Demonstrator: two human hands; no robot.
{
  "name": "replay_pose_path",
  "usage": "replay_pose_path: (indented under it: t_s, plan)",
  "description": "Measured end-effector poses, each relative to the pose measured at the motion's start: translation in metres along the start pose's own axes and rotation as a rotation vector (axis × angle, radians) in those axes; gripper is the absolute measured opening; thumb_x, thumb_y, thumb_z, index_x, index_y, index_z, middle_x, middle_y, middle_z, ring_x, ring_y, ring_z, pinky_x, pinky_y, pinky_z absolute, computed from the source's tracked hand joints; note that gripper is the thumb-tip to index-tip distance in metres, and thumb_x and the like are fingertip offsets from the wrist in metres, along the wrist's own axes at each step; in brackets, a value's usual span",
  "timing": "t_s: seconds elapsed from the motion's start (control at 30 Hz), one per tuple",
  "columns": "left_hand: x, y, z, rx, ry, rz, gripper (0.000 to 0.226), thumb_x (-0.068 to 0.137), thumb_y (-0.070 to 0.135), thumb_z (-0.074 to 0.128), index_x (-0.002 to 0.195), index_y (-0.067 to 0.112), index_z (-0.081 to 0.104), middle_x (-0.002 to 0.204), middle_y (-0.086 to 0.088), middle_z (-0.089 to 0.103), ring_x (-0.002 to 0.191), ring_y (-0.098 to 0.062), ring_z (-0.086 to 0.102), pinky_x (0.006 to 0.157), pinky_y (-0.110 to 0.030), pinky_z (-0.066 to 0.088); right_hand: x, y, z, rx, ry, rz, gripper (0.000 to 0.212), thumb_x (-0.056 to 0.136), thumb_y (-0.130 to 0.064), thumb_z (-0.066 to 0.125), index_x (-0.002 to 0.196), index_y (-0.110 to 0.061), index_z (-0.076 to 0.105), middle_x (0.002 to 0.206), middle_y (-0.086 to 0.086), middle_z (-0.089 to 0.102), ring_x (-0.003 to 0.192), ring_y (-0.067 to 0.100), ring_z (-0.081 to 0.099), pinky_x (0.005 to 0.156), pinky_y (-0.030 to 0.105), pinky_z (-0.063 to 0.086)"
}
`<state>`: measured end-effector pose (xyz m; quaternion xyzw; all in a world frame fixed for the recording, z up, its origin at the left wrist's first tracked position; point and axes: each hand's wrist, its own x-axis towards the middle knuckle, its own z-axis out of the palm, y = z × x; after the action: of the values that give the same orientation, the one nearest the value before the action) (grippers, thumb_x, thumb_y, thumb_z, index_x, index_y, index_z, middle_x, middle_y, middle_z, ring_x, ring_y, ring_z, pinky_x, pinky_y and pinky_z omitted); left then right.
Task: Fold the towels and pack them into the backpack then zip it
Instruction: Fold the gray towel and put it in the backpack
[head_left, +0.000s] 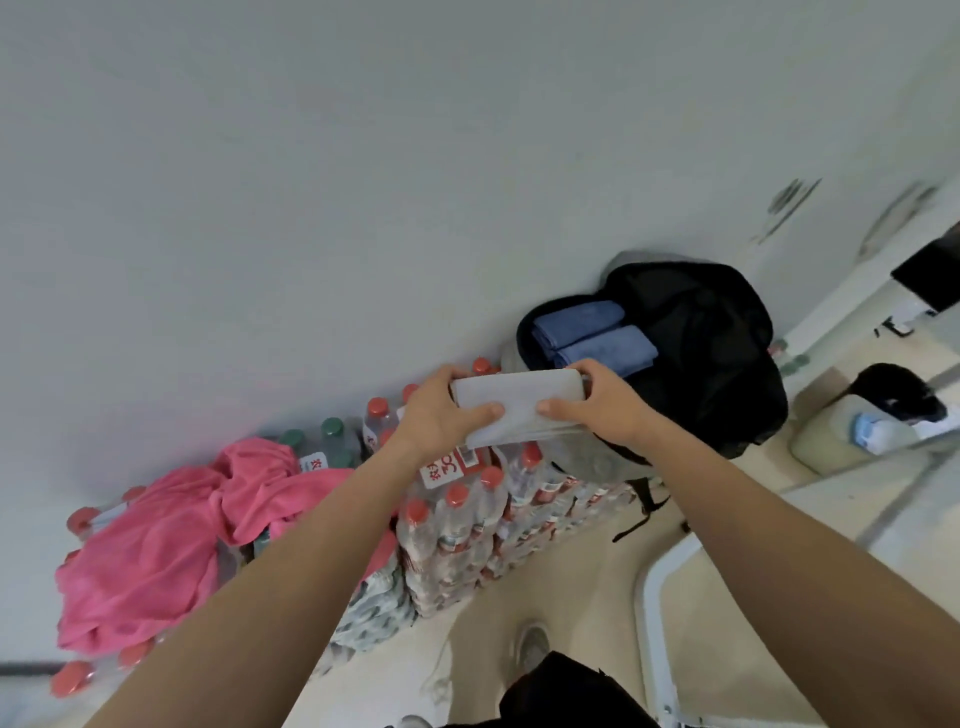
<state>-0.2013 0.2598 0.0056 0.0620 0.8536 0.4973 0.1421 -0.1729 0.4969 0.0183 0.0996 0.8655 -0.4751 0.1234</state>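
White wall behind stacked bottled-water packs (467, 525). Folded grey towel (519, 410): long axis spans left hand (441, 415) to right hand (597, 402), both pinching its ends; open black backpack (701, 353) just beyond, nearer right hand.

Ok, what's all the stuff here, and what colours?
grey towel: one, pale grey, folded, held before the backpack
blue towels: two, blue, folded, side by side inside the backpack
pink towel: one, pink, crumpled on the bottles at the left
backpack: one, black, open, on the bottle packs by the wall
water bottles: many, clear with red or green caps, packed along the wall
shoe: one, grey, on the floor below
left hand: one, grips the grey towel's left end
right hand: one, grips its right end
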Motion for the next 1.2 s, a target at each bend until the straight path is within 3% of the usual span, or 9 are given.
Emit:
replay_pose_path:
  t_s: [0.13, 0.2, 0.4, 0.5, 0.63, 0.7, 0.8, 1.03, 1.2]
  plan:
    - [0.024, 0.025, 0.034, 0.0, -0.04, 0.009, 0.048, 0.084, 0.043, 0.074, 0.119, 0.02, 0.051, 0.105, 0.005, 0.061, 0.091, -0.009, 0.059, 0.071, -0.023, 0.048, 0.012, 0.017, -0.025, 0.071, 0.214, 0.021, 0.056, 0.08, -0.048, 0.077, 0.122, -0.019, 0.053, 0.111, -0.005, 0.06, 0.095, 0.01, 0.059, 0.07, 0.019, 0.047]
    - [0.037, 0.038, 0.053, 0.029, -0.076, 0.0, 0.043, 0.09, 0.039, 0.067, 0.123, 0.017, 0.05, 0.108, 0.002, 0.061, 0.093, -0.012, 0.059, 0.071, -0.024, 0.047, 0.022, 0.033, -0.041, 0.052, 0.276, 0.036, 0.055, 0.082, -0.047, 0.075, 0.124, -0.018, 0.056, 0.112, -0.003, 0.061, 0.098, 0.014, 0.061, 0.075, 0.024, 0.051]
    - [0.084, 0.069, 0.117, 0.28, -0.229, -0.082, 0.045, 0.09, 0.019, 0.056, 0.132, 0.009, 0.045, 0.123, -0.008, 0.058, 0.112, -0.027, 0.057, 0.084, -0.03, 0.045, 0.056, 0.076, -0.088, -0.205, 0.245, 0.118, 0.065, 0.089, -0.044, 0.068, 0.138, -0.006, 0.049, 0.134, 0.012, 0.057, 0.119, 0.028, 0.055, 0.089, 0.03, 0.042]
    - [0.1, 0.075, 0.156, 0.422, -0.242, -0.134, 0.042, 0.091, 0.015, 0.053, 0.131, 0.004, 0.047, 0.132, -0.017, 0.056, 0.119, -0.033, 0.056, 0.092, -0.035, 0.048, 0.069, 0.096, -0.098, -0.267, 0.255, 0.173, 0.056, 0.09, -0.039, 0.068, 0.129, -0.002, 0.052, 0.127, 0.017, 0.06, 0.114, 0.033, 0.058, 0.084, 0.03, 0.043]
    - [0.108, 0.08, 0.194, 0.541, -0.229, -0.19, 0.028, 0.094, 0.008, 0.051, 0.119, -0.002, 0.053, 0.125, -0.022, 0.059, 0.114, -0.035, 0.058, 0.085, -0.036, 0.048, 0.085, 0.115, -0.1, -0.366, 0.235, 0.268, 0.046, 0.089, -0.036, 0.068, 0.117, -0.001, 0.056, 0.116, 0.018, 0.064, 0.103, 0.034, 0.063, 0.079, 0.034, 0.049]
    - [0.111, 0.078, 0.205, 0.536, -0.201, -0.215, 0.039, 0.094, 0.008, 0.053, 0.129, -0.008, 0.045, 0.126, -0.023, 0.058, 0.116, -0.036, 0.057, 0.085, -0.036, 0.047, 0.093, 0.122, -0.1, -0.394, 0.217, 0.292, 0.044, 0.089, -0.036, 0.068, 0.115, -0.002, 0.058, 0.113, 0.018, 0.065, 0.099, 0.033, 0.064, 0.078, 0.034, 0.051]
    - [0.113, 0.075, 0.212, 0.534, -0.157, -0.243, 0.07, 0.095, 0.012, 0.055, 0.146, -0.013, 0.014, 0.128, -0.025, 0.056, 0.115, -0.036, 0.058, 0.078, -0.034, 0.044, 0.099, 0.127, -0.098, -0.419, 0.202, 0.341, 0.047, 0.09, -0.036, 0.066, 0.121, -0.002, 0.054, 0.118, 0.018, 0.061, 0.103, 0.035, 0.063, 0.081, 0.036, 0.051]
    - [0.114, 0.063, 0.217, 0.632, -0.113, -0.124, 0.04, 0.092, 0.019, 0.062, 0.119, 0.002, 0.038, 0.11, -0.021, 0.061, 0.098, -0.039, 0.063, 0.067, -0.036, 0.04, 0.11, 0.134, -0.101, -0.548, 0.124, 0.347, 0.035, 0.093, -0.022, 0.06, 0.123, -0.003, 0.054, 0.122, 0.018, 0.058, 0.105, 0.031, 0.061, 0.073, 0.03, 0.043]
    - [0.122, 0.061, 0.211, 0.6, -0.019, -0.093, 0.037, 0.092, 0.024, 0.063, 0.115, 0.007, 0.04, 0.103, -0.018, 0.06, 0.09, -0.038, 0.062, 0.064, -0.038, 0.043, 0.113, 0.127, -0.093, -0.522, 0.278, 0.278, 0.039, 0.095, -0.02, 0.06, 0.126, -0.002, 0.045, 0.127, 0.021, 0.051, 0.105, 0.036, 0.06, 0.072, 0.034, 0.041]
